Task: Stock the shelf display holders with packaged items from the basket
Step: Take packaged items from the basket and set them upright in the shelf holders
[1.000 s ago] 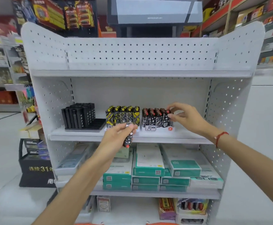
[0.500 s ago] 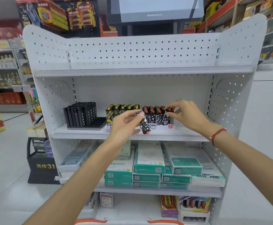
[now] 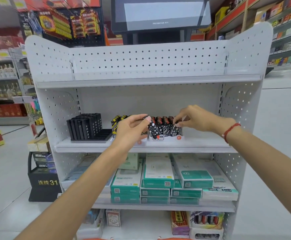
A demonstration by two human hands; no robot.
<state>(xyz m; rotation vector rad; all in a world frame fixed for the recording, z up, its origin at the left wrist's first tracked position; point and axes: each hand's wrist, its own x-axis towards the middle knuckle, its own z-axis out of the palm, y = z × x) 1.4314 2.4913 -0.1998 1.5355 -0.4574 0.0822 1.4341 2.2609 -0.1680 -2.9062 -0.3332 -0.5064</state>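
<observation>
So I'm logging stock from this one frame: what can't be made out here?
Head view only:
- Basket: cut off by the bottom edge; contents unseen.
- Yellow-and-black items: mostly hidden behind the left hand.
- Patterned item in the left hand's grip: print too blurred to read.
- Right hand: fingertips cover the row end, so free slots can't be counted.

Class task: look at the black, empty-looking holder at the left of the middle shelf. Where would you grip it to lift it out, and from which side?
Grip the black holder by its tall rear block, fingers across its two side walls, coming from the front and above; the low front tray offers little to hold.
</observation>
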